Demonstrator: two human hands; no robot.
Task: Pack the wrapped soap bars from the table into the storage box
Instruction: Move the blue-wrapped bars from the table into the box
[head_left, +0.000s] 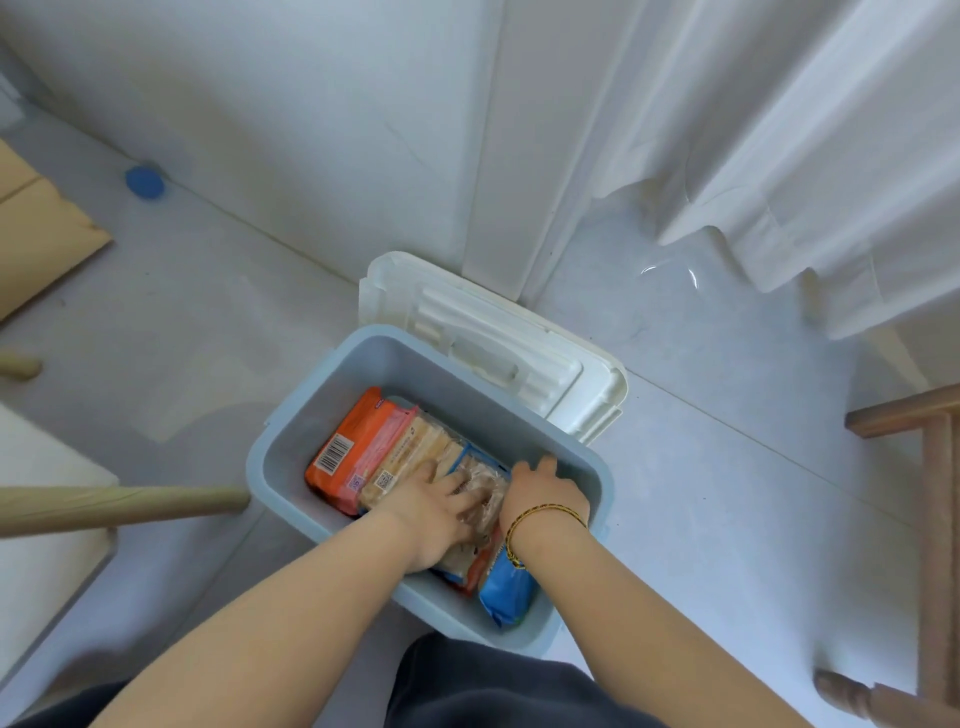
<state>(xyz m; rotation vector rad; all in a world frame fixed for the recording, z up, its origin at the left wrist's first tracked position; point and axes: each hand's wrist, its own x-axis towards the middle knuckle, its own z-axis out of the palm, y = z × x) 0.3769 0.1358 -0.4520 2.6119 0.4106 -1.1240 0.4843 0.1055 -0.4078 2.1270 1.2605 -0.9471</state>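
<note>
1. The wrapped soap bars lie packed inside the blue storage box.
2. The left hand presses flat on them, fingers spread, covering several.
3. The right hand sits beside it, fingertips out of sight; its grip cannot be told.

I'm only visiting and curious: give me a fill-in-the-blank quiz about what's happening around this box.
1. Both the left hand and the right hand reach into the pale ___ plastic storage box.
2. The wrapped pack with the barcode is coloured ___.
3. The thin gold bracelet sits on the ___ wrist.
4. The white plastic lid is ___ the box, lying behind it.

Missing words: blue; orange; right; off.
</note>
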